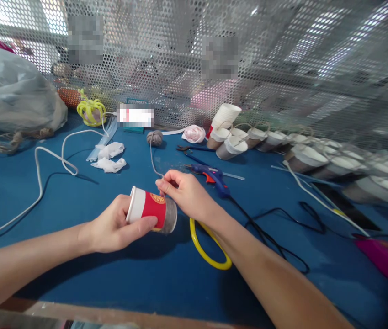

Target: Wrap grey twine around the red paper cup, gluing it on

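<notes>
We hold the red paper cup (151, 214) on its side above the blue table (77, 274), near its front edge. Our left hand (114, 228) closes round the rim end, thumb on the wall, which leaves the base end free. Our right hand (187, 194) pinches the grey twine (153, 157) against that end, where grey wrapping already shows. The twine runs back to its ball (154, 137) by the mesh wall. A glue gun (212, 176) lies just beyond our right hand.
</notes>
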`<state>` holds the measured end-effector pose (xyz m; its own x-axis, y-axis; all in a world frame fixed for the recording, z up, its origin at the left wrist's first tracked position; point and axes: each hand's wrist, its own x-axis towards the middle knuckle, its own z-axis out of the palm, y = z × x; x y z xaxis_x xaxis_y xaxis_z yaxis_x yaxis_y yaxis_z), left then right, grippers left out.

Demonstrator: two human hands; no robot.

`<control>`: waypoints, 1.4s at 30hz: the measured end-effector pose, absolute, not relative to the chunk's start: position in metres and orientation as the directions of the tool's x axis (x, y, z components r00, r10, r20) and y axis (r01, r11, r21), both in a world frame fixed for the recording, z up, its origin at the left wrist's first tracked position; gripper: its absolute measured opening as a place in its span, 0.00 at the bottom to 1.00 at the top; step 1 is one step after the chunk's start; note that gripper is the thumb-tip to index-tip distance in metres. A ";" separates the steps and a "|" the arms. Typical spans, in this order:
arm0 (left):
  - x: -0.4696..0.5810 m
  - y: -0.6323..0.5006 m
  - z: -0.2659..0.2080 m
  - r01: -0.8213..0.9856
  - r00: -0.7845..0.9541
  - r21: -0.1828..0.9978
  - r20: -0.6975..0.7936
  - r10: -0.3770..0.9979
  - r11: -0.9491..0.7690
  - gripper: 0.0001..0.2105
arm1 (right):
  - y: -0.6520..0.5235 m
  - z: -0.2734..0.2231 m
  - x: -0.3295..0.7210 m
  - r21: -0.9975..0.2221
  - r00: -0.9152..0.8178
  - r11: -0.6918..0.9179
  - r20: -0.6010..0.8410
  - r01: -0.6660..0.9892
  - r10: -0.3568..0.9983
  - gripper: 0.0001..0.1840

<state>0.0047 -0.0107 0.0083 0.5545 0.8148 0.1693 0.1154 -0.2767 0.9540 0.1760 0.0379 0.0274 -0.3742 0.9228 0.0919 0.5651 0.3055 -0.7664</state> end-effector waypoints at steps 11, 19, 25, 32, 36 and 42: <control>0.005 -0.008 0.007 -0.036 0.433 0.999 0.001 0.901 0.016 0.07 | 0.044 0.023 0.177 -0.762 -0.367 0.284 0.066 0.582 0.928 0.14; 0.011 0.003 0.015 -0.336 0.314 0.865 -0.269 0.910 0.372 0.06 | 0.051 0.014 0.179 -0.669 -0.261 0.249 0.085 0.700 0.962 0.16; 0.008 0.020 0.016 -0.460 0.187 0.766 -0.410 0.893 0.448 0.08 | 0.038 0.032 0.179 -0.686 -0.330 0.313 0.111 0.657 0.937 0.16; 0.010 0.019 0.017 -0.481 0.120 0.735 -0.484 0.867 0.477 0.07 | 0.021 0.026 0.167 -0.591 -0.401 0.448 0.218 0.671 0.889 0.07; 0.010 0.017 0.015 -0.466 0.114 0.752 -0.471 0.874 0.466 0.06 | 0.020 0.022 0.164 -0.563 -0.372 0.448 0.252 0.694 0.893 0.04; 0.011 0.016 0.012 -0.431 0.104 0.782 -0.453 0.885 0.450 0.07 | 0.019 0.022 0.162 -0.552 -0.360 0.436 0.247 0.711 0.900 0.02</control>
